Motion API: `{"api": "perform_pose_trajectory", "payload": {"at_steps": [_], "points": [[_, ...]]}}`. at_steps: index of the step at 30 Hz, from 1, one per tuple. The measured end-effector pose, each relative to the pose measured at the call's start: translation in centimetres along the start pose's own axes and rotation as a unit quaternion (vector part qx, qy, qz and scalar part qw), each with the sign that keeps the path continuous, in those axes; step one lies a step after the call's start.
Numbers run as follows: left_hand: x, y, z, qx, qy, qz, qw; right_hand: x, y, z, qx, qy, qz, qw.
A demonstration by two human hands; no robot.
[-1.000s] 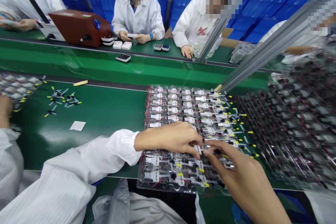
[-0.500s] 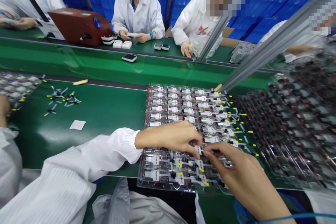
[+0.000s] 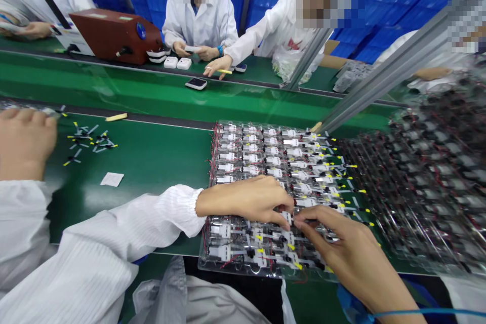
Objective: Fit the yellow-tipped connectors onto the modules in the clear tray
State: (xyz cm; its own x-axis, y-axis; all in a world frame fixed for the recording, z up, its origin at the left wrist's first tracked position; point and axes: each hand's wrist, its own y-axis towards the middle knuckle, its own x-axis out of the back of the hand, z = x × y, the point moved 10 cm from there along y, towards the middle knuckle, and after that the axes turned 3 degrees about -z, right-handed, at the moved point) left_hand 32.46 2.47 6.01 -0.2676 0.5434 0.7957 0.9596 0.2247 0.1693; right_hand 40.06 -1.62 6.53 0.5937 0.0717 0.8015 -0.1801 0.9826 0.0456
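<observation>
A clear plastic tray (image 3: 243, 263) of several small wired parts with white connectors and yellow tips lies on the green bench in front of me. My left hand (image 3: 246, 200) rests over the tray's near rows, fingers pinched on a small white part (image 3: 287, 217). My right hand (image 3: 341, 250) meets it from the right, fingertips pinched at the same part. Both hands touch at the tray's lower middle.
More stacked trays (image 3: 425, 182) sit to the right under a slanted metal rail (image 3: 379, 76). Loose parts (image 3: 89, 142) and a white slip (image 3: 112, 179) lie at left, where a neighbour's hand (image 3: 23, 142) rests. Workers in white coats sit across the conveyor (image 3: 152, 93) by a red machine (image 3: 114, 35).
My hands have barely moved. The neighbour's hand at far left has come forward into view. A worker across the belt has reached an arm out leftward. The device on the belt has drifted right.
</observation>
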Motion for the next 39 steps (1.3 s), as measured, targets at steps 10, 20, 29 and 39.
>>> {"api": "perform_pose_trajectory", "payload": {"at_steps": [10,20,29,39], "points": [[0.4,0.0,0.1,0.009,-0.005,-0.022,1.000,0.4,0.4,0.8,0.019,0.004,-0.034,0.999],[0.0,0.0,-0.2,0.002,0.018,0.014,1.000,1.1,0.2,0.5,0.024,-0.018,-0.077,0.997],[0.2,0.1,-0.4,-0.003,0.014,0.002,1.000,0.9,1.2,1.4,0.008,-0.010,-0.054,0.998],[0.9,-0.9,-1.2,0.019,0.135,-0.013,0.991,3.0,-0.3,4.6,0.134,-0.080,-0.173,0.973]]}}
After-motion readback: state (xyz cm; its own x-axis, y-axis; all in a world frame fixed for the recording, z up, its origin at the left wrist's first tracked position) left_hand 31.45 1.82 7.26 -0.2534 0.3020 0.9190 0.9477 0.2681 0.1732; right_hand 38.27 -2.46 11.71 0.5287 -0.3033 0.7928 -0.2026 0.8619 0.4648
